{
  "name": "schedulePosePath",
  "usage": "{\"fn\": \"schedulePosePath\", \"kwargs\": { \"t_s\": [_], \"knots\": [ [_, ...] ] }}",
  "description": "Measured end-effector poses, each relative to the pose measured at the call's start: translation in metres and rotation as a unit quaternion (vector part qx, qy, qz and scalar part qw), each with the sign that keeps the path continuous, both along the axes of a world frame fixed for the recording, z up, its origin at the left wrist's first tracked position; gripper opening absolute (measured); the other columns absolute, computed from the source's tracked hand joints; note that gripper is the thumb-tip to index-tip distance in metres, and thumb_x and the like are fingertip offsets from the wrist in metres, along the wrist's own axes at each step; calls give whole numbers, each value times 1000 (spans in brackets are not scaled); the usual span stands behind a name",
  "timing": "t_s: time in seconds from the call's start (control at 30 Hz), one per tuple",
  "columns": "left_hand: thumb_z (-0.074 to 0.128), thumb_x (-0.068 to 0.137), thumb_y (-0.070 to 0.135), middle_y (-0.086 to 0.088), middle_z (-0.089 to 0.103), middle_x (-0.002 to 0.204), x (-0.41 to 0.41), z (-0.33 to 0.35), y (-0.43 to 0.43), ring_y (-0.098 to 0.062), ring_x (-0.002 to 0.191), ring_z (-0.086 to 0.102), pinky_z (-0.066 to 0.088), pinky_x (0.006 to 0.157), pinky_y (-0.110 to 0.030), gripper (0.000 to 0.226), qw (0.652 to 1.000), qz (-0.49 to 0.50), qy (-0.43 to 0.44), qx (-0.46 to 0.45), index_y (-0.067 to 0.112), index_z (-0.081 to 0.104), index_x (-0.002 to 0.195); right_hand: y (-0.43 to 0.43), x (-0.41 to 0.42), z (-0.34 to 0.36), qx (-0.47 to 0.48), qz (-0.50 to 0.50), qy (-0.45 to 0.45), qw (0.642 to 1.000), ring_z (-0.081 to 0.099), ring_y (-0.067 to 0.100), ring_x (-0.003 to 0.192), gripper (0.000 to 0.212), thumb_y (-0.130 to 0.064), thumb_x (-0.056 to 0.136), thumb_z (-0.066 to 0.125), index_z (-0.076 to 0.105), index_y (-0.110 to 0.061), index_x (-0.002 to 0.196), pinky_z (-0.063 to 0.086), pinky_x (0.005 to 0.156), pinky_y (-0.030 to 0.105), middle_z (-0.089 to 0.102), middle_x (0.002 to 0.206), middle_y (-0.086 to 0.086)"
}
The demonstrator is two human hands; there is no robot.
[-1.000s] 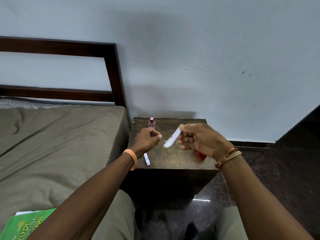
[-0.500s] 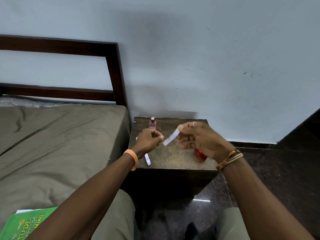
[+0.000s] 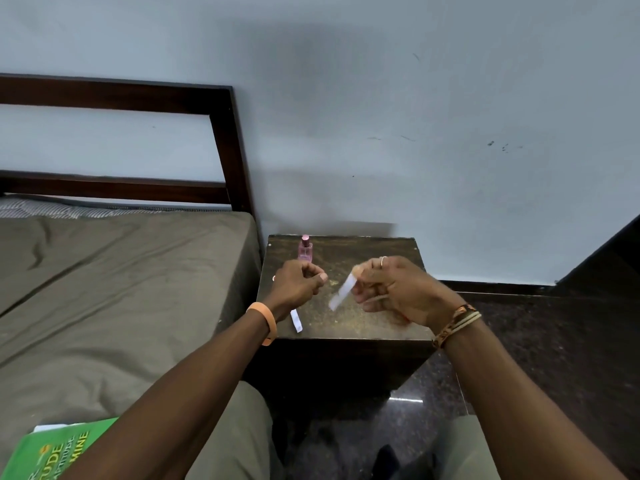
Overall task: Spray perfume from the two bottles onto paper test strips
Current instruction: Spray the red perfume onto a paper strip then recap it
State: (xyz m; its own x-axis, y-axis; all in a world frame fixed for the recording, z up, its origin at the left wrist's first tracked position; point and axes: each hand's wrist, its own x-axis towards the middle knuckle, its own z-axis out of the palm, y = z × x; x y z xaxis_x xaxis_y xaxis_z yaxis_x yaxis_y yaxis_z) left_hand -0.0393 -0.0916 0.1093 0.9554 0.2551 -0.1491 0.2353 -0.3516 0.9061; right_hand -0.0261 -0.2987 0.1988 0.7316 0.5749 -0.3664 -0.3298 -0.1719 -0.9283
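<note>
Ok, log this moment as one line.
right hand: holds test strip | left hand: closed, contents unseen | pink bottle: upright, untouched | second strip: on table

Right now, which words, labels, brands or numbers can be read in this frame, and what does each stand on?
"TUDE": on the green book cover lying on the bed, the word cut off at the frame edge.
"MINE": same cover, the end of a longer word hidden by the left arm.
Small line between them: too blurred to read.
Pink perfume bottle: no readable label.
Paper strip in the right hand, and strip on the table: no print visible.
</note>
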Motion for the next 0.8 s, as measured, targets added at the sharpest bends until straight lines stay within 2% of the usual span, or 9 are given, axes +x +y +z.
{"fn": "schedulePosePath", "kwargs": {
  "t_s": [0.07, 0.17, 0.2, 0.33, 0.47, 0.5, 0.63, 0.73, 0.8],
  "knots": [
    [73, 85, 17, -3, 72, 76, 1, 0, 2, -8, 64, 65, 48, 57, -19, 4, 1000, -1, -2, 1, 16, 73, 81, -5, 2, 7, 63, 13, 46, 997, 64, 18, 68, 16, -21, 91, 66, 69, -5, 91, 55, 59, 28, 66, 80, 11],
    [71, 86, 17, -5, 73, 76, 1, -1, 0, -10, 63, 66, 49, 55, -20, 7, 1000, 8, 1, -18, 17, 70, 80, -3, 2, -1, -249, 44, -184, 950, 57, 12, 60, 21, -22, 95, 61, 67, -6, 83, 48, 55, 26, 65, 73, 5],
    [71, 86, 17, -5, 73, 76, 1, -2, 0, -10, 62, 66, 50, 56, -22, 6, 1000, 8, 2, -18, 17, 70, 80, -3, 3, -3, -255, 38, -207, 944, 57, 13, 62, 21, -22, 96, 60, 67, -6, 84, 47, 58, 27, 65, 73, 4],
    [72, 83, 10, -4, 73, 75, 2, -5, -1, -10, 64, 65, 54, 59, -23, 9, 1000, -6, 4, -3, 18, 71, 79, -10, 6, 8, 125, 25, 38, 991, 62, 17, 68, 16, -22, 91, 66, 70, -6, 94, 52, 58, 26, 67, 84, 12],
    [71, 87, 16, -5, 72, 75, 1, -4, -3, -12, 63, 65, 52, 58, -24, 5, 1000, 1, 5, -17, 15, 71, 82, -3, 2, -2, -249, 41, -171, 952, 56, 12, 56, 21, -17, 96, 59, 68, 1, 88, 45, 51, 26, 65, 75, 6],
    [71, 86, 16, -4, 72, 74, 2, -4, -3, -12, 63, 65, 52, 57, -24, 5, 1000, 1, 5, -21, 16, 71, 81, -3, 0, -3, -253, 45, -195, 946, 55, 8, 53, 23, -19, 96, 59, 67, 1, 89, 44, 48, 24, 65, 72, 2],
    [73, 85, 16, 4, 70, 67, 3, -3, -3, -6, 60, 62, 50, 56, -19, 7, 1000, 0, 2, -8, 17, 72, 78, -5, -2, 9, 60, 24, 4, 998, 62, 16, 65, 17, -20, 93, 63, 68, -3, 94, 52, 54, 25, 67, 78, 10],
    [71, 87, 15, -7, 72, 75, 0, -5, -4, -13, 63, 64, 51, 58, -25, 6, 1000, 0, 10, -24, 14, 70, 81, -3, 0, 0, -239, 26, -183, 953, 52, 13, 58, 24, -22, 96, 61, 67, -1, 87, 42, 49, 22, 63, 71, 8],
    [71, 87, 16, -7, 72, 74, 1, -6, -4, -12, 62, 65, 51, 57, -24, 5, 1000, 0, 10, -25, 15, 70, 81, -4, 0, -1, -209, 25, -197, 957, 50, 12, 58, 26, -23, 95, 62, 67, 1, 88, 41, 50, 20, 59, 71, 9]
  ]
}}
